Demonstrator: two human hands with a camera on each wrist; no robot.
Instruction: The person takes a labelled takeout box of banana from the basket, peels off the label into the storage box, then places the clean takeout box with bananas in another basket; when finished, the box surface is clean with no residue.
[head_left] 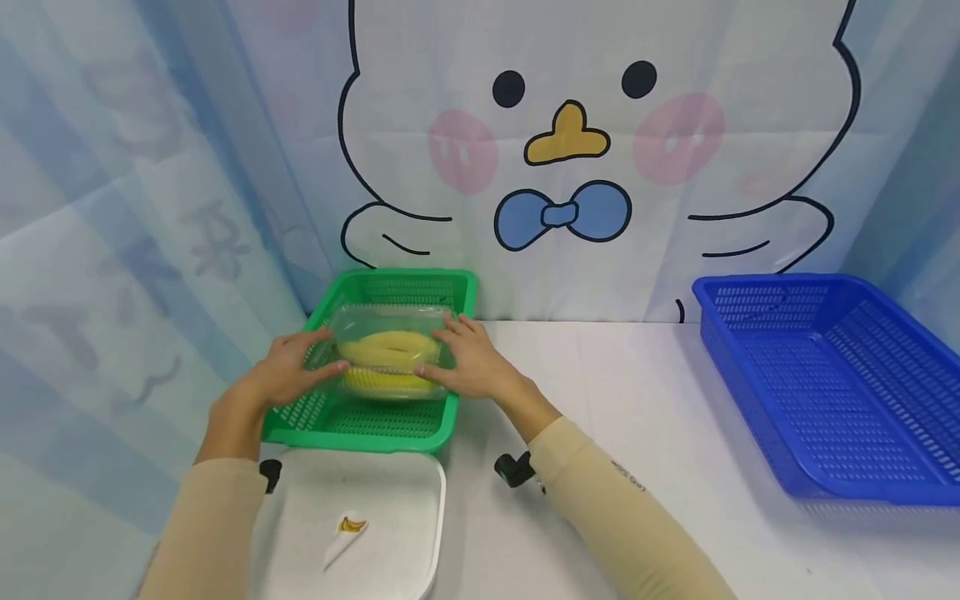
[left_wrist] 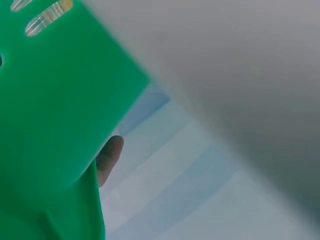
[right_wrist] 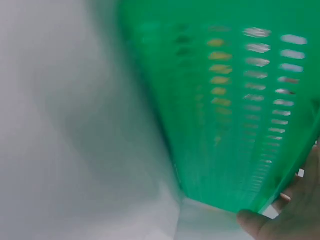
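Observation:
A clear plastic clamshell box (head_left: 391, 321) with yellow bananas (head_left: 393, 348) inside is in the green basket (head_left: 360, 442). My left hand (head_left: 288, 367) holds its left end, thumb on the near side and fingers farther back. At the right end, my right hand (head_left: 472, 358) grips it with the thumb in front and the fingers over the far corner. The left wrist view has the green basket wall with a fingertip (left_wrist: 109, 160) beside it. In the right wrist view, yellow shows through the slots, and part of my right hand (right_wrist: 292, 215) is at the rim.
A white tray (head_left: 390, 500) with a small banana picture (head_left: 351, 524) stands in front of the green basket. At the right is a large blue basket (head_left: 765, 417) on the white table (head_left: 600, 400). A printed curtain (head_left: 570, 275) hangs behind and along the left.

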